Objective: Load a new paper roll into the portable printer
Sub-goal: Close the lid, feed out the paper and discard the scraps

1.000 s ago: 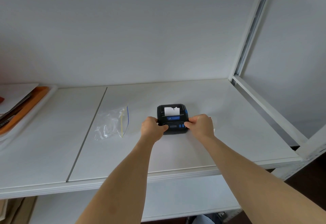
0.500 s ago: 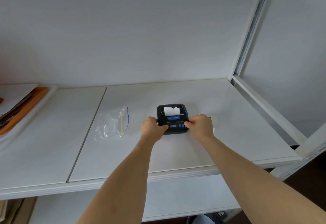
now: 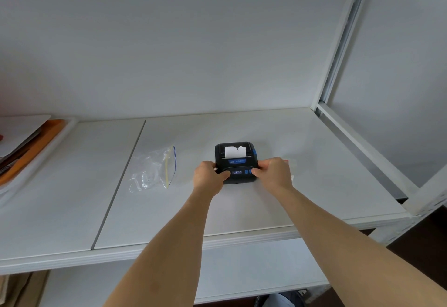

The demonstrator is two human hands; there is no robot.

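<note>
A small black portable printer [image 3: 235, 159] with blue buttons rests on the white shelf [image 3: 242, 210]. Its lid is closed and a torn strip of white paper [image 3: 234, 151] sticks out of the top slot. My left hand [image 3: 209, 177] grips the printer's left side, thumb on the front panel. My right hand [image 3: 273, 173] grips its right side, thumb by the blue buttons. Behind my right hand a pale object with a red edge [image 3: 289, 161] peeks out, mostly hidden.
An empty clear zip bag [image 3: 154, 170] lies on the shelf left of the printer. A stack of papers and an orange folder [image 3: 26, 149] sits at the far left. A white metal frame post [image 3: 343, 41] and rail [image 3: 362, 152] bound the right side.
</note>
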